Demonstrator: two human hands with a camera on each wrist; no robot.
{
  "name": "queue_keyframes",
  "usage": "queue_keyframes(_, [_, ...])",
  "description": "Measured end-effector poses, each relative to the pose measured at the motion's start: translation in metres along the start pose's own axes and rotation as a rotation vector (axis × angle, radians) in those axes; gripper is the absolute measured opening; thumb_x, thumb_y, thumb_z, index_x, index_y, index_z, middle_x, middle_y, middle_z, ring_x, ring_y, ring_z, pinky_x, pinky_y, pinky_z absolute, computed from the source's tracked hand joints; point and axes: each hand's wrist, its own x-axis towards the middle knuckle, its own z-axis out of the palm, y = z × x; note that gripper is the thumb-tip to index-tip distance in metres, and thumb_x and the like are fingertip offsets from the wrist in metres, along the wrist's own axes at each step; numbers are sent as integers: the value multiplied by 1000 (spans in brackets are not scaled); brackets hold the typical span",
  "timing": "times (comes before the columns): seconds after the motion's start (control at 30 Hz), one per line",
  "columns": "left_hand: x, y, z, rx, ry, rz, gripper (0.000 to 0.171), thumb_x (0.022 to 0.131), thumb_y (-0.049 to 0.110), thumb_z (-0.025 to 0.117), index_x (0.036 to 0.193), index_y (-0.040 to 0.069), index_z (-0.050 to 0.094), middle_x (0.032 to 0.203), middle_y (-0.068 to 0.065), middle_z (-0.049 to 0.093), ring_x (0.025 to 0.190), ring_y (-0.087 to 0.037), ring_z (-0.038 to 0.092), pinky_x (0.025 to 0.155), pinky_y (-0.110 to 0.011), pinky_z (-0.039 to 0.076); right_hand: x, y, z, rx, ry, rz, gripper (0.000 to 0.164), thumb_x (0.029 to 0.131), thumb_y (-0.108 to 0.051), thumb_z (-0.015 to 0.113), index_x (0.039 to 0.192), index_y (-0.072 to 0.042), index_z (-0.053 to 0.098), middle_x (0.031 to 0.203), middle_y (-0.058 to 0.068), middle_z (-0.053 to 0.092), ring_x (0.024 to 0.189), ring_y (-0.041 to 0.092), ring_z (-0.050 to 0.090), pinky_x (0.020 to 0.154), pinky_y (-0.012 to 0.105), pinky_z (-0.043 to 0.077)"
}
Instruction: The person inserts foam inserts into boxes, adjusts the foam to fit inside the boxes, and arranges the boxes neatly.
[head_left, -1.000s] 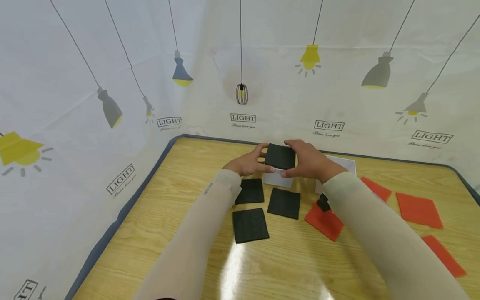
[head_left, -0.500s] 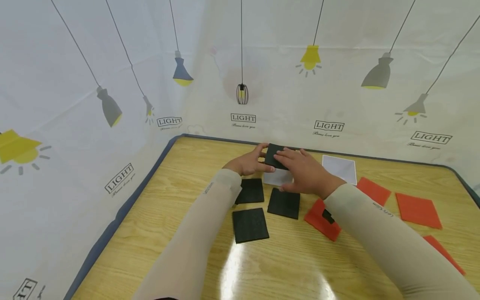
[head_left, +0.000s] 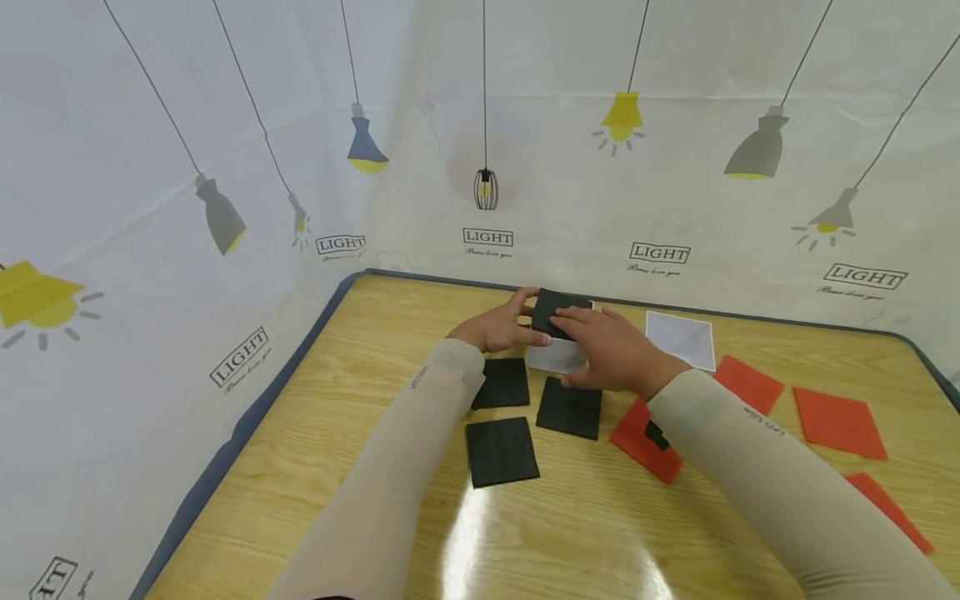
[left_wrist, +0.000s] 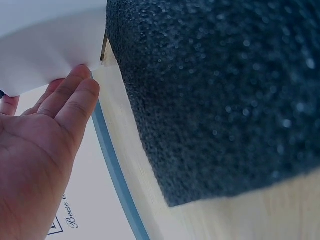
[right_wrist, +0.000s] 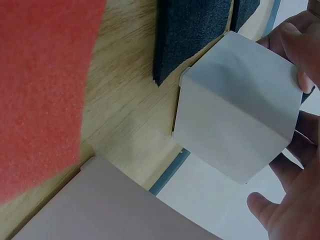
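Note:
Near the back of the table stands a small white box (head_left: 557, 356) with a black foam square (head_left: 551, 308) lying at its top. My left hand (head_left: 497, 326) holds the box's left side, thumb at the front; in the left wrist view its fingers (left_wrist: 75, 97) touch the white wall. Over the foam's right part lies my right hand (head_left: 618, 350), fingers extended across it and thumb low at the box's front right. The right wrist view shows two outer faces of the white box (right_wrist: 235, 105). How far the foam sits inside is hidden.
Several black foam squares (head_left: 502, 452) lie in front of the box. To the right are several red foam squares (head_left: 840, 422), one partly under my right sleeve. A second white box (head_left: 680, 340) stands behind them. A printed cloth backdrop (head_left: 555, 167) borders the table.
My right hand has shifted from the foam's right edge onto its top, its fingers now lying over it. The second white box shows more fully. My left hand stays in place.

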Motion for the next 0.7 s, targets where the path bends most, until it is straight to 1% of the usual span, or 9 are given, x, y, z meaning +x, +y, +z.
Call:
queue_keyframes(0.17, [0, 1, 1, -5, -1, 4, 101, 96, 36, 78, 169, 30, 8, 171, -16, 28, 153, -37, 39, 122, -52, 37, 2, 1, 1, -10, 16, -2, 94, 83, -45, 89, 158, -6, 48, 163, 15, 46, 150, 36, 43, 123, 66, 28])
queue_keyframes(0.27, [-1, 1, 1, -2, -2, 7, 101, 97, 36, 77, 169, 29, 7, 171, -16, 28, 153, -36, 39, 122, -52, 37, 4, 1, 2, -12, 32, -3, 96, 82, -46, 90, 159, -7, 47, 164, 15, 44, 152, 36, 41, 123, 66, 28])
queue_keyframes(0.47, [-2, 0, 0, 22, 2, -6, 103, 96, 39, 77, 170, 28, 6, 171, -17, 26, 156, -37, 33, 124, -54, 33, 12, 2, 4, -18, -6, 13, 102, 82, -50, 88, 163, -10, 40, 170, 13, 36, 158, 34, 32, 124, 67, 22])
queue_keyframes(0.57, [-1, 0, -1, 30, 1, -4, 103, 96, 40, 77, 170, 28, 6, 172, -17, 26, 157, -37, 30, 124, -55, 33, 14, 1, 5, -18, -21, 22, 101, 83, -51, 88, 163, -10, 40, 170, 12, 36, 158, 33, 31, 125, 68, 20])
queue_keyframes(0.7, [0, -1, 0, 36, 3, 3, 103, 96, 40, 77, 170, 28, 7, 172, -17, 26, 157, -37, 30, 124, -55, 32, 15, 1, 7, -23, -12, 17, 101, 82, -51, 88, 162, -10, 41, 169, 12, 37, 157, 34, 32, 125, 68, 20])
